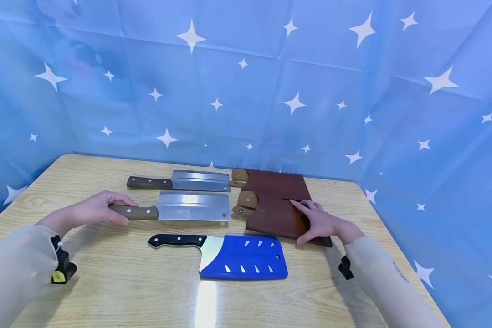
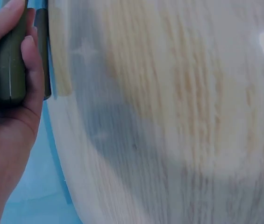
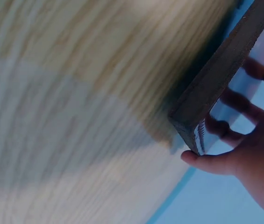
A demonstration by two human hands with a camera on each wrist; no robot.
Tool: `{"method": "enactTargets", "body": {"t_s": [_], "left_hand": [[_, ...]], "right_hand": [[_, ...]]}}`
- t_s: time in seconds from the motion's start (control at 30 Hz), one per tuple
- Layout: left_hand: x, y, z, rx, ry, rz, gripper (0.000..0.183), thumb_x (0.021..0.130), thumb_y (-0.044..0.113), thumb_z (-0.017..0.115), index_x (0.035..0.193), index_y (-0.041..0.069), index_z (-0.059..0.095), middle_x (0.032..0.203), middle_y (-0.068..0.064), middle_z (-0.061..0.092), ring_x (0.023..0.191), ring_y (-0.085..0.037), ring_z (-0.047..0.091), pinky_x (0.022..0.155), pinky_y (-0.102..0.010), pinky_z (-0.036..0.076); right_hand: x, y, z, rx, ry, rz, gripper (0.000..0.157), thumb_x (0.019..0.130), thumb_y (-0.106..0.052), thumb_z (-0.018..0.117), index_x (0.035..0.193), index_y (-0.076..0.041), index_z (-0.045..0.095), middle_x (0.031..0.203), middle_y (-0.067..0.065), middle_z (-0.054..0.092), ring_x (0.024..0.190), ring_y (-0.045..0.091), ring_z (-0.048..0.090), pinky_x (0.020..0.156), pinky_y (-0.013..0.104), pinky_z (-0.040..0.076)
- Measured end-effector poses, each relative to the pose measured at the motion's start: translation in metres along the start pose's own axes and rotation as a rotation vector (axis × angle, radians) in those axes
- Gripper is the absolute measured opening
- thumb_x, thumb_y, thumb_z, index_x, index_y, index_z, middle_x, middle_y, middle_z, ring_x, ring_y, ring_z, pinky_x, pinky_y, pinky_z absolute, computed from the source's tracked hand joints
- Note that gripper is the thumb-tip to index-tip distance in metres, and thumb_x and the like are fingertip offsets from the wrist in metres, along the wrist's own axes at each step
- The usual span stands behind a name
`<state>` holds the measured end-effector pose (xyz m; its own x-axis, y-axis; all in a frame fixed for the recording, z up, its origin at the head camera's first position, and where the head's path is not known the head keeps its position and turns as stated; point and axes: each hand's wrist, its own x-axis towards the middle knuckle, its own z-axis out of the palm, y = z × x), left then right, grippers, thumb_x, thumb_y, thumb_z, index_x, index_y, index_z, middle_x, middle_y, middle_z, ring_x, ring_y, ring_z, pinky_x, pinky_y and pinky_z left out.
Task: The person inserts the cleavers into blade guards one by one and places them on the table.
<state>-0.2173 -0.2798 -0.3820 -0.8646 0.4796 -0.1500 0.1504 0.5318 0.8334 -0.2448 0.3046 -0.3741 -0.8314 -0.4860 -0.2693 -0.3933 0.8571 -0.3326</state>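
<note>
My left hand (image 1: 100, 208) grips the brown riveted handle of a cleaver (image 1: 194, 207), its bare blade pointing right. The left wrist view shows fingers and thumb wrapped round that handle (image 2: 9, 70). At the right, my right hand (image 1: 324, 224) holds a dark brown leather cleaver sheath (image 1: 266, 215) with a tan snap strap on its left end. Its thumb lies at the near edge and the fingers spread over the top. From the right wrist, the sheath's edge (image 3: 220, 67) shows with the thumb (image 3: 206, 161) at its corner. The blade tip lies just left of the strap.
Behind lies a second bare cleaver (image 1: 201, 180) with a dark wooden handle, beside another brown sheath (image 1: 279, 183). Nearer me, a black-handled cleaver (image 1: 211, 253) sits in a blue plastic blade cover (image 1: 246, 257). A blue star-patterned cloth (image 1: 246, 82) hangs behind the wooden table (image 1: 119, 282).
</note>
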Motion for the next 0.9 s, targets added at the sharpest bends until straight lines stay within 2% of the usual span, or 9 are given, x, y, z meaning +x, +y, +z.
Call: {"method": "enactTargets", "body": {"t_s": [0.23, 0.57, 0.9], "left_hand": [[0.001, 0.011, -0.001, -0.012, 0.013, 0.007, 0.048, 0.079, 0.013, 0.072, 0.121, -0.005, 0.056, 0.092, 0.009, 0.066, 0.076, -0.004, 0.057, 0.068, -0.024, 0.048], [0.005, 0.017, 0.001, -0.009, 0.024, -0.012, 0.049, 0.078, 0.014, 0.074, 0.121, -0.002, 0.058, 0.093, 0.003, 0.066, 0.074, -0.007, 0.057, 0.067, -0.026, 0.047], [0.009, 0.024, 0.005, -0.012, 0.023, -0.012, 0.048, 0.076, 0.012, 0.075, 0.118, -0.003, 0.058, 0.093, 0.002, 0.067, 0.076, -0.008, 0.059, 0.069, -0.026, 0.048]], "right_hand": [[-0.002, -0.011, -0.004, 0.0, -0.021, -0.004, 0.112, 0.067, -0.051, 0.078, 0.151, -0.013, 0.015, 0.147, 0.022, 0.018, 0.13, 0.048, 0.019, 0.096, 0.067, 0.03], [0.001, -0.02, -0.01, -0.019, -0.02, -0.011, 0.11, 0.068, -0.05, 0.077, 0.151, -0.015, 0.014, 0.147, 0.019, 0.02, 0.13, 0.045, 0.021, 0.098, 0.064, 0.032], [0.001, -0.028, -0.014, -0.022, -0.022, -0.031, 0.109, 0.069, -0.051, 0.076, 0.151, -0.017, 0.014, 0.148, 0.018, 0.02, 0.131, 0.042, 0.02, 0.099, 0.063, 0.032]]}}
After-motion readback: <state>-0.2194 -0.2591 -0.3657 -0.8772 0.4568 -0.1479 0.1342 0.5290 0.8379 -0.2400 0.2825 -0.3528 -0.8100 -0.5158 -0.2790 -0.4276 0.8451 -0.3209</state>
